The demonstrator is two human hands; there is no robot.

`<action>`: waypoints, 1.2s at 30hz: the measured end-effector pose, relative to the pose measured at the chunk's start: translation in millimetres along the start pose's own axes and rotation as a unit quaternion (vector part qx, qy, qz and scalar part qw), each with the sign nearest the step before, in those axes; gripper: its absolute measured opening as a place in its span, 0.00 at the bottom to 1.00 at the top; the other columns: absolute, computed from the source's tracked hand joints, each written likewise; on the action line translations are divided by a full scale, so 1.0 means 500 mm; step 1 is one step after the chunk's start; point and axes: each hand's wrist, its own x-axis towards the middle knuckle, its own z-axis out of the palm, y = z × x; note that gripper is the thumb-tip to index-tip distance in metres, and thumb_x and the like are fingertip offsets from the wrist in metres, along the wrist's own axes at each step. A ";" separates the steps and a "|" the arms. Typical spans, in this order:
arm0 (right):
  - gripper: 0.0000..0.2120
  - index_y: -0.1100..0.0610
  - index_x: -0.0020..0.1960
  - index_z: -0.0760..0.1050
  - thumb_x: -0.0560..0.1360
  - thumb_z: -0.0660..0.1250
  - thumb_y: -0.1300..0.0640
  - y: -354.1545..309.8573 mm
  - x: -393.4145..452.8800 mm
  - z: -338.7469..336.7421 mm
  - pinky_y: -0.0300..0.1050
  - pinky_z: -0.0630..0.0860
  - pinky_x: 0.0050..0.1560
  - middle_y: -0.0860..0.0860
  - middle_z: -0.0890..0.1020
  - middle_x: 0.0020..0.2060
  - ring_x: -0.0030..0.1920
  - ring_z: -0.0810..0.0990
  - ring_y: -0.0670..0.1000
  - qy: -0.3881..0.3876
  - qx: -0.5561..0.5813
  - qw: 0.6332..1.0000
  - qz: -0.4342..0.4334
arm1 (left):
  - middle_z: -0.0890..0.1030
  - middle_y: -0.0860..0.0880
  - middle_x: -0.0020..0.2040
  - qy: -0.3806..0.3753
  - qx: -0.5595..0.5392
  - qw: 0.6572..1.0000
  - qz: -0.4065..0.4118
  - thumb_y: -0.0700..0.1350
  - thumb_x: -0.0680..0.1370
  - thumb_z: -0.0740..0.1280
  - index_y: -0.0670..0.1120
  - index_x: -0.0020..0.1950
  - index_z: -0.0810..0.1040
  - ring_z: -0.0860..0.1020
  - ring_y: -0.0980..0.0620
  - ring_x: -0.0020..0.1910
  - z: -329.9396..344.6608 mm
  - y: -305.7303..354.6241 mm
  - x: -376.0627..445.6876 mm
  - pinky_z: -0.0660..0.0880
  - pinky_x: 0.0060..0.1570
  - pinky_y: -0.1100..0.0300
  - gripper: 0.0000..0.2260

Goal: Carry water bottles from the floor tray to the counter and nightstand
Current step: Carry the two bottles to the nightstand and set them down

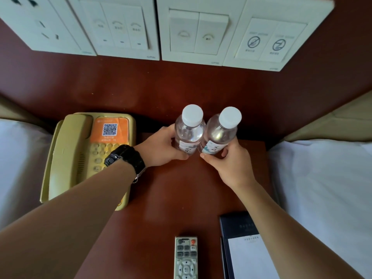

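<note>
Two clear water bottles with white caps stand side by side at the back of the dark red nightstand [171, 198]. My left hand [161, 148], with a black watch on the wrist, grips the left bottle [189, 129] around its labelled lower half. My right hand [231, 162] grips the right bottle [221, 133] the same way. The two bottles touch at their shoulders. Their bases are hidden behind my fingers, so I cannot tell whether they rest on the wood.
A beige telephone [80, 154] with an orange QR sticker sits at the left. A grey remote control [186, 257] and a dark notepad folder [245, 248] lie near the front. White beds flank both sides. Wall switch panels [193, 33] hang above.
</note>
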 end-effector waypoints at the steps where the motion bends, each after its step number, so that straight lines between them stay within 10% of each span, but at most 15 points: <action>1: 0.30 0.52 0.63 0.73 0.65 0.79 0.46 0.001 -0.002 0.002 0.33 0.64 0.35 0.39 0.73 0.36 0.35 0.73 0.43 0.006 0.001 1.000 0.000 | 0.84 0.59 0.50 0.004 -0.002 1.000 0.001 0.35 0.66 0.77 0.60 0.54 0.76 0.81 0.66 0.52 0.003 0.001 0.002 0.74 0.54 0.70 0.26; 11: 0.28 0.52 0.60 0.73 0.66 0.79 0.47 0.008 -0.015 0.003 0.32 0.65 0.35 0.42 0.77 0.40 0.36 0.73 0.41 0.030 0.016 0.999 0.007 | 0.82 0.60 0.55 0.018 0.054 0.997 -0.046 0.53 0.59 0.73 0.66 0.61 0.72 0.76 0.52 0.63 0.025 0.000 0.016 0.68 0.69 0.43 0.31; 25: 0.29 0.53 0.63 0.71 0.67 0.79 0.49 0.011 -0.004 -0.023 0.29 0.69 0.33 0.43 0.74 0.30 0.31 0.74 0.44 -0.026 0.013 0.999 0.013 | 0.66 0.67 0.47 0.061 0.092 0.992 -0.053 0.48 0.68 0.75 0.59 0.64 0.71 0.61 0.56 0.58 0.048 0.018 0.002 0.51 0.62 0.60 0.26; 30: 0.43 0.52 0.71 0.65 0.62 0.81 0.47 -0.001 -0.013 -0.033 0.30 0.73 0.47 0.46 0.74 0.61 0.52 0.75 0.42 -0.036 0.101 0.994 0.034 | 0.74 0.59 0.66 0.058 0.004 0.998 -0.036 0.62 0.57 0.80 0.65 0.71 0.64 0.68 0.53 0.71 0.043 0.000 -0.010 0.63 0.72 0.48 0.45; 36: 0.45 0.49 0.75 0.60 0.65 0.79 0.46 -0.135 -0.031 -0.178 0.46 0.73 0.64 0.42 0.68 0.69 0.65 0.73 0.45 0.004 0.159 0.986 0.053 | 0.77 0.58 0.64 0.202 -0.040 0.978 0.027 0.60 0.63 0.75 0.56 0.67 0.72 0.73 0.60 0.65 0.011 0.178 -0.130 0.72 0.64 0.59 0.33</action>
